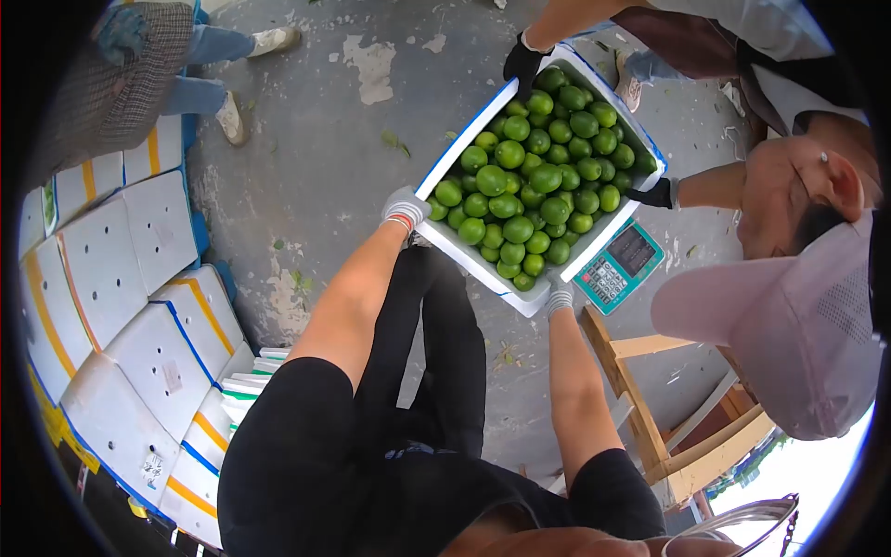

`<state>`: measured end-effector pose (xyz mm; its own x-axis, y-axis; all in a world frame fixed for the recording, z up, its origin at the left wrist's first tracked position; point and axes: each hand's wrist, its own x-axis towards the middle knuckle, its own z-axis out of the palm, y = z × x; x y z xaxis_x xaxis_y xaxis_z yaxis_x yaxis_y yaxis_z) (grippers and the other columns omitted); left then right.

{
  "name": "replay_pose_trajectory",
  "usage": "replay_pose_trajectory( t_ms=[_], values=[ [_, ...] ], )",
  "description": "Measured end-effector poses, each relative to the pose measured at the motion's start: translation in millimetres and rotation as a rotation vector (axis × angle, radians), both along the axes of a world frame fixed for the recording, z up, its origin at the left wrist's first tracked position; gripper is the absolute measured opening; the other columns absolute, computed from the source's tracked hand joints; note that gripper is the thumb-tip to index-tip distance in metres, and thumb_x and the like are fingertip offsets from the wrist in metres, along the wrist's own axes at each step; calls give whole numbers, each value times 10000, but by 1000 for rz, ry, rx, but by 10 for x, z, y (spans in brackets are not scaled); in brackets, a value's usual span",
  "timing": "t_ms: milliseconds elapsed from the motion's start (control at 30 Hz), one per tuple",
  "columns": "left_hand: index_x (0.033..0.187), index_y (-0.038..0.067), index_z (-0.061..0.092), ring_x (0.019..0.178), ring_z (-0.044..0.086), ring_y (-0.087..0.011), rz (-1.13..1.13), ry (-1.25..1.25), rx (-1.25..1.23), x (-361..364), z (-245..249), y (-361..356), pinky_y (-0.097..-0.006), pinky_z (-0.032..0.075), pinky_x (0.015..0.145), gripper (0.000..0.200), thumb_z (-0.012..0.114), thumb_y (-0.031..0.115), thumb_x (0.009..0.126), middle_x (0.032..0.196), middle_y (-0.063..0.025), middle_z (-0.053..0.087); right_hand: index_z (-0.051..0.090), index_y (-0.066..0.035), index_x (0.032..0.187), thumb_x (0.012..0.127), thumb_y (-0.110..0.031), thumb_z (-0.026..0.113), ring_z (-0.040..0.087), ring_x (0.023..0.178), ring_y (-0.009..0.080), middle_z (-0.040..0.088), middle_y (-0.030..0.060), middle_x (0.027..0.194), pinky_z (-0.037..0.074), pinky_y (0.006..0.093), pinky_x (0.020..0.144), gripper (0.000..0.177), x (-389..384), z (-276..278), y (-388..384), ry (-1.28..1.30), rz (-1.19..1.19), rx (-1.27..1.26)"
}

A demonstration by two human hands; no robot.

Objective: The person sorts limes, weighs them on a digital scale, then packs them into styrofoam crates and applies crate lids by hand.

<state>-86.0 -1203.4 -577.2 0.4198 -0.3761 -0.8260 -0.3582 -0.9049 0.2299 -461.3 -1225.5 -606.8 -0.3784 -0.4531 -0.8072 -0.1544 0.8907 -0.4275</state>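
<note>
A white foam box (464, 252) full of green limes (543, 176) is in front of me, with blue tape along its edges. My left hand (406, 206), in a pale knit glove, grips the box's left corner. At the near right corner, my gloved right hand (559, 295) is closed on the box's edge, its fingers partly hidden. A co-worker in black gloves has one hand (525, 65) on the far corner and the other hand (657, 193) on the right side. Just right of the box is a green scale display (619, 265) with a keypad.
Stacked white foam boxes (139, 306) with yellow and blue tape line the left side. A wooden frame (650, 418) stands at lower right. Another person (200, 74) stands at upper left. Leaves (394, 142) and pale patches mark the grey floor (325, 111).
</note>
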Motion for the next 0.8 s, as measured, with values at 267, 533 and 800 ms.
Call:
replay_pose_trajectory(
  t_ms=[267, 533, 800],
  values=[
    [1048, 140, 570, 947, 553, -322, 44, 72, -152, 92, -326, 35, -361, 439, 830, 415, 565, 131, 633, 1004, -160, 585, 548, -11, 967, 648, -79, 599, 549, 736, 243, 571, 113, 859, 459, 354, 688, 330, 247, 28, -9, 316, 92, 110],
    [1068, 144, 569, 963, 544, -329, -35, 2, -84, 83, -43, -127, -369, 436, 840, 397, 538, 117, 674, 1023, -160, 580, 548, -7, 956, 642, -65, 590, 547, 734, 243, 568, 112, 850, 459, 358, 680, 322, 100, -14, -26, 160, 32, 130],
    [1064, 158, 572, 963, 545, -321, -109, 46, -63, 386, -23, -602, -357, 440, 833, 367, 519, 145, 701, 1018, -155, 583, 549, -2, 946, 637, -51, 581, 546, 733, 243, 566, 111, 842, 459, 362, 671, 315, 312, 17, -248, 98, -116, 151]
  ],
)
